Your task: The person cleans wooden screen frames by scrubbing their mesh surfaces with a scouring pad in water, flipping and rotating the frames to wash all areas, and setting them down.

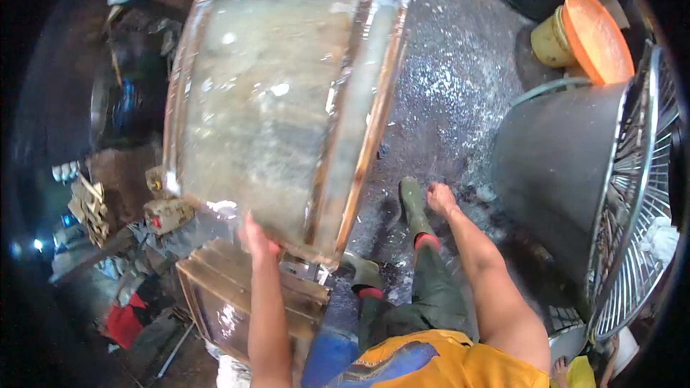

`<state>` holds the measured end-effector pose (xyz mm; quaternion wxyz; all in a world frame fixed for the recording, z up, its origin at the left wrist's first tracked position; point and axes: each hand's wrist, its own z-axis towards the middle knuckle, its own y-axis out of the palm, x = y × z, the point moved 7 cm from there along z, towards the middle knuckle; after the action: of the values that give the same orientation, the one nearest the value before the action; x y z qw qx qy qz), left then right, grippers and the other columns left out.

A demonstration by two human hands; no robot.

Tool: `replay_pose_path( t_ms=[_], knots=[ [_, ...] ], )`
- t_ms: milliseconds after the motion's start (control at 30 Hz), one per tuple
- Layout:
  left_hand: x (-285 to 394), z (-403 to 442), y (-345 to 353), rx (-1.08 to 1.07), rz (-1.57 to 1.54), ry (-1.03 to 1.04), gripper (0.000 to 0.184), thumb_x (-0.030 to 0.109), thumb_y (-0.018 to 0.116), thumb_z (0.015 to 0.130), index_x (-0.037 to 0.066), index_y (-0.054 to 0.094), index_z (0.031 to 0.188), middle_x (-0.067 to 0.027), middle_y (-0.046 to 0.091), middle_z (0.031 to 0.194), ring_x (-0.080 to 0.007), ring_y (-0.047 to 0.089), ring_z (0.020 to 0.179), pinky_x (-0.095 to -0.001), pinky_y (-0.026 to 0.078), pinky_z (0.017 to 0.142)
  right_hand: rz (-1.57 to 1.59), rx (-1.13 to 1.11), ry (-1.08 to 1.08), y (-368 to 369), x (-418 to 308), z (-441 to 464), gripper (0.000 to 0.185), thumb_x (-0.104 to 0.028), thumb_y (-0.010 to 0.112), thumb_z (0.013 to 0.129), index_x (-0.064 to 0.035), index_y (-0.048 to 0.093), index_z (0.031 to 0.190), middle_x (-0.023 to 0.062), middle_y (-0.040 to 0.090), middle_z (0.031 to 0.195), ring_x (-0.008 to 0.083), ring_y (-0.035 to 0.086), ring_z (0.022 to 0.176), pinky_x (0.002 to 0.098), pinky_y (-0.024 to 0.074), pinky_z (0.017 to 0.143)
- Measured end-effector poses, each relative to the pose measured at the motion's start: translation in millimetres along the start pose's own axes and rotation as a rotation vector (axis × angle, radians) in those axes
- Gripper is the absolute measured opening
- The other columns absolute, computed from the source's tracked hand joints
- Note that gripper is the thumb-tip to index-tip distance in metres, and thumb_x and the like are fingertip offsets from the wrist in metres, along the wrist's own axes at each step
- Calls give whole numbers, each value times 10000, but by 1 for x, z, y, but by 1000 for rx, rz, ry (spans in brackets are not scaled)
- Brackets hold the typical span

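Observation:
A large wet wooden-framed tray (266, 100) with a pale, glossy surface fills the upper left of the head view. My left hand (257, 236) grips its near edge, the thumb side showing over the rim and the other fingers partly hidden. My right hand (440, 199) hangs apart from the tray, above the wet floor beside my boot. Its fingers are curled in, with nothing visible in them. Below the tray stands a wooden box or stack of frames (237, 280), partly covered by my left forearm.
To the right lies a big grey tub (557, 151) next to metal wire racks (632, 244). Behind it are an orange basin (593, 32) and a yellowish bucket (550, 39). Clutter and a red cloth (124, 323) lie at left. Another person's hand (560, 370) shows at lower right.

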<state>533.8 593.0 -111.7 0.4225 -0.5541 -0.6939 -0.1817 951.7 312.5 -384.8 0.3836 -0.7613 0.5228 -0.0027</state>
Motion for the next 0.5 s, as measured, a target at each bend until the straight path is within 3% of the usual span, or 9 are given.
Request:
replay_pose_path(
  t_ms=[33, 100, 200, 300, 367, 433, 500],
  knots=[
    [-3, 0, -5, 170, 48, -1, 524, 361, 541, 965, 18, 468, 1354, -148, 545, 1313, -318, 558, 1139, -539, 470, 934, -12, -39, 43, 6, 13, 25, 274, -184, 608, 835, -50, 682, 1062, 235, 668, 1089, 377, 645, 1030, 475, 526, 874],
    [6, -19, -7, 268, 142, -38, 515, 368, 490, 977, 6, 482, 1343, -153, 555, 1304, -330, 562, 1138, -544, 461, 960, -33, -112, 130, 25, 37, 71, 269, -193, 607, 840, -56, 684, 1059, 221, 668, 1106, 381, 642, 1038, 475, 530, 873],
    [-5, -1, -30, 191, 131, -123, 525, 396, 435, 985, 30, 479, 1359, -142, 532, 1355, -336, 539, 1175, -549, 425, 1012, -67, -155, 157, 60, 49, 150, 267, -190, 606, 835, -72, 690, 1059, 201, 672, 1122, 377, 633, 1071, 471, 529, 894],
    [6, -7, -31, 251, 103, -114, 582, 490, 390, 992, 91, 464, 1409, -127, 522, 1390, -364, 516, 1220, -530, 421, 1032, -46, -220, 148, 59, -4, 199, 301, -163, 581, 825, -87, 682, 1099, 181, 675, 1139, 378, 626, 1100, 474, 524, 916],
    [11, 0, -49, 190, 170, -94, 610, 516, 391, 989, 88, 447, 1421, -119, 499, 1414, -335, 515, 1217, -509, 421, 1034, 28, -267, 134, 90, -20, 238, 334, -147, 564, 823, -98, 672, 1135, 179, 668, 1162, 379, 624, 1108, 482, 517, 928],
    [23, -3, -73, -65, 161, -38, 588, 419, 453, 978, 57, 415, 1440, -75, 449, 1470, -293, 392, 1352, -436, 307, 1141, 121, -266, 149, 109, -43, 261, 369, -114, 560, 811, -108, 661, 1165, 181, 667, 1169, 384, 630, 1103, 482, 519, 931],
    [29, 3, -67, -82, 202, -22, 596, 429, 446, 977, 59, 412, 1442, -77, 447, 1471, -295, 393, 1350, -438, 308, 1139, 170, -354, 159, 146, -54, 284, 418, -95, 552, 833, -121, 605, 1247, 182, 589, 1314, 392, 557, 1218, 502, 472, 1000]
  ],
)
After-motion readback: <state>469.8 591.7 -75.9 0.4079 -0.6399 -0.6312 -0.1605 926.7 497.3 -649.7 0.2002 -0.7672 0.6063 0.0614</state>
